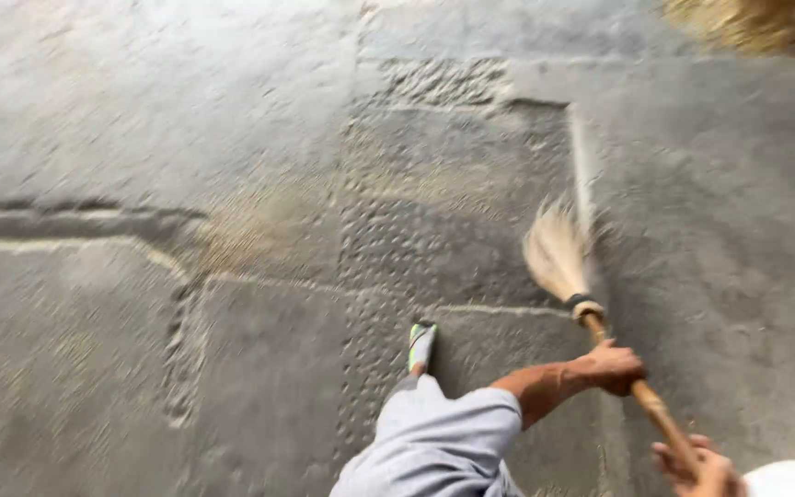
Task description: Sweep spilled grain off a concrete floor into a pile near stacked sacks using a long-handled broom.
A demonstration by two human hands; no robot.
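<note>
Both hands' fingers clamped around broom (558, 253) handle, left hand (612, 366) above right hand (706, 469).

The broom (600, 322) consists of a pale straw-coloured bristle head, a dark binding band with a tan wrap below it, and an orange-brown wooden handle. The handle runs diagonally from lower right up toward centre right. The bristle head fans out at the upper end, blurred, low over the grey concrete floor (186, 120); contact cannot be confirmed. The lower handle section is partly hidden.
</note>
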